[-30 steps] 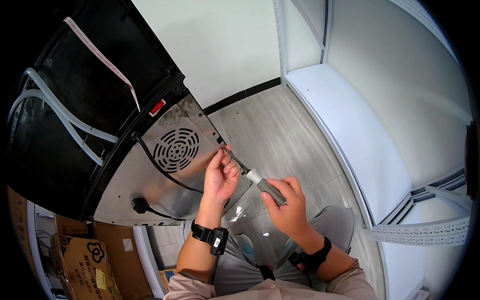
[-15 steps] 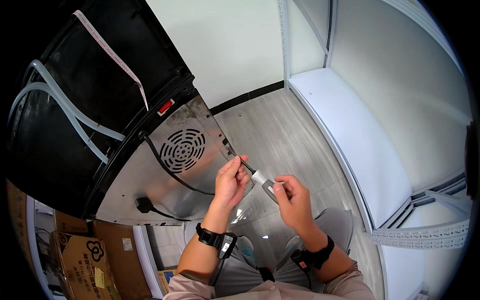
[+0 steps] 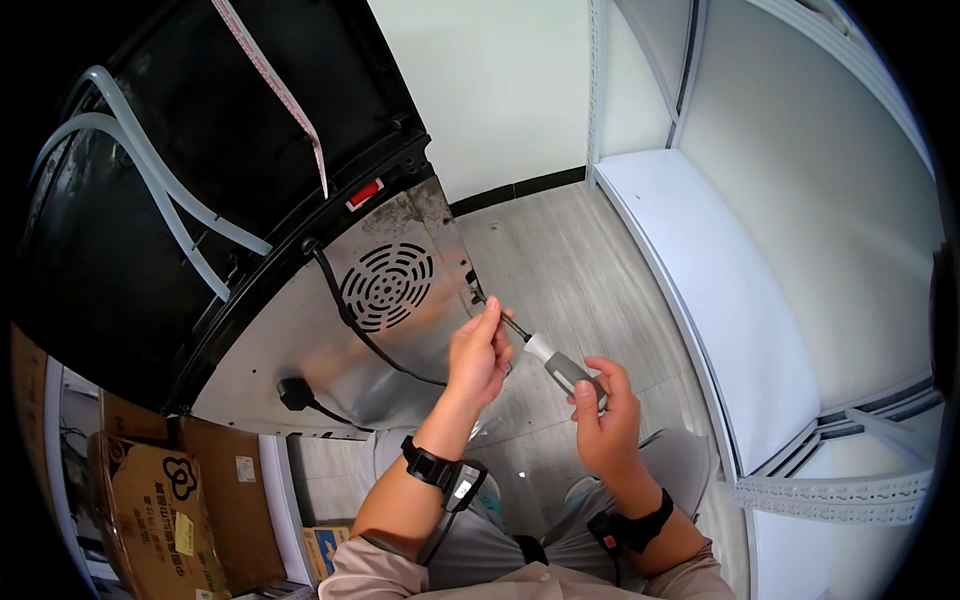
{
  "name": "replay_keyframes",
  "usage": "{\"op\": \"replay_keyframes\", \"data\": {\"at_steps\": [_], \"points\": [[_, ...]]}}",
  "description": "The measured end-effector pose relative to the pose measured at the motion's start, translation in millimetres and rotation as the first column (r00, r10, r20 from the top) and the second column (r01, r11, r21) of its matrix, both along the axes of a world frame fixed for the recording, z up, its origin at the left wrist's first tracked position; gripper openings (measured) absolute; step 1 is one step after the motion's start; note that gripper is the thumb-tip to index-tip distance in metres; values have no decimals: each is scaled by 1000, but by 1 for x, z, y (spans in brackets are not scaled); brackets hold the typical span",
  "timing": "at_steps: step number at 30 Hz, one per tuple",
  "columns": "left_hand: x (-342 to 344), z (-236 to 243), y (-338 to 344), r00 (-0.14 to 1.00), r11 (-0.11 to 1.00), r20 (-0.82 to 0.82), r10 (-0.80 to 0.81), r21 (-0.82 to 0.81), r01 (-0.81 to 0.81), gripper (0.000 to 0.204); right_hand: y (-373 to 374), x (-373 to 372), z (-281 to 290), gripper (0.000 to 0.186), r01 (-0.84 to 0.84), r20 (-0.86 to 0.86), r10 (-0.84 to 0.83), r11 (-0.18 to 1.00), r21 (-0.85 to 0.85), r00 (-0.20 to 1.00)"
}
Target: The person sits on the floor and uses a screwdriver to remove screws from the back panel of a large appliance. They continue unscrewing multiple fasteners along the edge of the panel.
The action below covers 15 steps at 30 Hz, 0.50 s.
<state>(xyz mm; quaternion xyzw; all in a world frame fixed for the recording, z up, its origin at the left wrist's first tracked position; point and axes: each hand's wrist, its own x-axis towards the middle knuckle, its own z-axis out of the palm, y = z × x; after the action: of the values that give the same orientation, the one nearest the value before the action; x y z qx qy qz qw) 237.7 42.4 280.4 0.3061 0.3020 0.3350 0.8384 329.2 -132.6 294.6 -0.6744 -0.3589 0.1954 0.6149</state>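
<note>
A screwdriver point(image 3: 562, 366) with a grey and white handle slants up to the left, its dark shaft directed at the edge of a metal panel point(image 3: 330, 345). My right hand point(image 3: 607, 412) has its thumb and fingers round the end of the handle. Close to the panel's edge, my left hand point(image 3: 482, 350) pinches the shaft near its tip with thumb and forefinger. The tip meets the panel's edge, where small dark slots show; whether it sits in a screw cannot be made out. Round vent slots point(image 3: 388, 288) and a black cable point(image 3: 345, 310) are on the panel.
Above the panel stands a black housing point(image 3: 270, 110) with pale hoses point(image 3: 150, 165), a hanging measuring tape point(image 3: 270, 75) and a red switch point(image 3: 365, 193). A black plug point(image 3: 295, 393) lies against the panel. Cardboard boxes point(image 3: 165, 520) are at lower left, white shelving point(image 3: 715, 290) at right.
The whole scene has shifted a little in the picture as the view moved. Both hands keep their hold on the screwdriver; my right fingers sit slightly farther down its handle.
</note>
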Motion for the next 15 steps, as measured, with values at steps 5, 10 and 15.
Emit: {"op": "replay_keyframes", "data": {"at_steps": [5,10,15], "points": [[0,0,-14,998,998,59,-28,63,25,31,1,7,2,29,-139,-376,113,989,-42,920],[3,-2,-16,998,997,42,51,55,-53,27,3,0,0,46,-89,40,85,986,144,996],[6,-1,-14,996,996,-23,86,35,-85,26,1,2,-15,51,-27,248,-25,979,204,969]]}}
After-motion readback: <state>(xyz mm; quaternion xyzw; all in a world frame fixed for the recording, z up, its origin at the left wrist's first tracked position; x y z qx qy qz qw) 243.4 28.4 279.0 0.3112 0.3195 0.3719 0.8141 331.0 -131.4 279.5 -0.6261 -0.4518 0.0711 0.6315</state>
